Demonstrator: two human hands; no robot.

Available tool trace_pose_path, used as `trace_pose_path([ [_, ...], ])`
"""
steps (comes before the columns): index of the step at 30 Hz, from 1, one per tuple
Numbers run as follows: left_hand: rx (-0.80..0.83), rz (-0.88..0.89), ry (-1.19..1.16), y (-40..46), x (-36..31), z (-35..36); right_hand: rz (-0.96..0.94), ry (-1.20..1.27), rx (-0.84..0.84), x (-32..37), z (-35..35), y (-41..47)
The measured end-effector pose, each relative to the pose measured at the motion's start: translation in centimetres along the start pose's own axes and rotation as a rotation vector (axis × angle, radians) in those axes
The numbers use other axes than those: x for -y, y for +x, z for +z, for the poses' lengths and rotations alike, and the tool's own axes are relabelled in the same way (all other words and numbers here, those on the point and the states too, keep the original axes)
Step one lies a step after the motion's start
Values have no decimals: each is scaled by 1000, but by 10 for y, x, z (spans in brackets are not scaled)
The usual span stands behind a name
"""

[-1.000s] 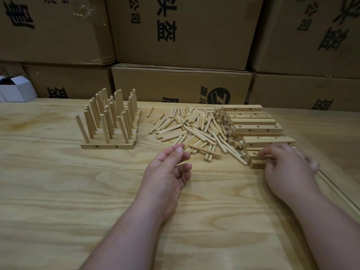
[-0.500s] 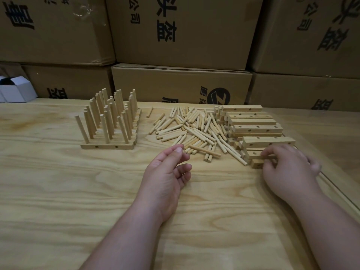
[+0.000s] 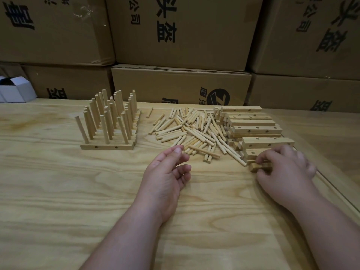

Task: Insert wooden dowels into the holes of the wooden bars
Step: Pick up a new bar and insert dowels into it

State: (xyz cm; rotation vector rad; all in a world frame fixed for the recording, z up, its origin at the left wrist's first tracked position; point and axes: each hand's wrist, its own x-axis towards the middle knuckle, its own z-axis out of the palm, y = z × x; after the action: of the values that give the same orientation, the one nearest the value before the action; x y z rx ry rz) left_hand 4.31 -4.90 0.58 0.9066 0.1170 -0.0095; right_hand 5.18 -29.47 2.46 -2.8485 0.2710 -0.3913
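Pinching the nearest bar [image 3: 260, 167] at the right, my right hand [image 3: 286, 172] curls around it; my left hand [image 3: 165, 178] rests loosely open, holding nothing, near the dowels [image 3: 194, 131].

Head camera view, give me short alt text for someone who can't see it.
A right hand pinches a wooden bar at the near end of a stack, while the left hand rests open beside loose dowels. Left of these, finished bars hold upright dowels.

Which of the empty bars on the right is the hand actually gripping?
The nearest, lowest bar at the stack's front edge: the right hand pinches it. The other empty bars behind lie untouched.
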Motion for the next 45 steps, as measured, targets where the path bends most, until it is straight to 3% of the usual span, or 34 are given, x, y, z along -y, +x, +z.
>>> trace_pose_path([
  [8, 11, 6, 13, 1, 1, -1, -247, -17, -23, 16, 7, -13],
  [14, 171, 109, 341, -3, 11, -1, -602, 395, -178, 44, 16, -32],
  [18, 228, 122, 409, -5, 11, -2, -686, 612, -228, 56, 21, -37],
  [23, 160, 133, 402, -3, 11, 1, -625, 648, -198, 53, 26, -33],
  [28, -33, 63, 52, 3, 4, 2, -492, 663, -166, 48, 27, -32],
  [32, -101, 62, -68, 3, 0, 1, -351, 777, -57, 48, 28, -33],
  [39, 34, 37, 18, -1, 0, 3, -182, 1177, 152, 64, 30, -35],
  [42, 41, 43, 18, -1, 0, 4, -201, 1134, 151, 67, 33, -35],
  [45, -6, 49, -2, 0, -1, 3, -226, 942, 19, 62, 37, -28],
])
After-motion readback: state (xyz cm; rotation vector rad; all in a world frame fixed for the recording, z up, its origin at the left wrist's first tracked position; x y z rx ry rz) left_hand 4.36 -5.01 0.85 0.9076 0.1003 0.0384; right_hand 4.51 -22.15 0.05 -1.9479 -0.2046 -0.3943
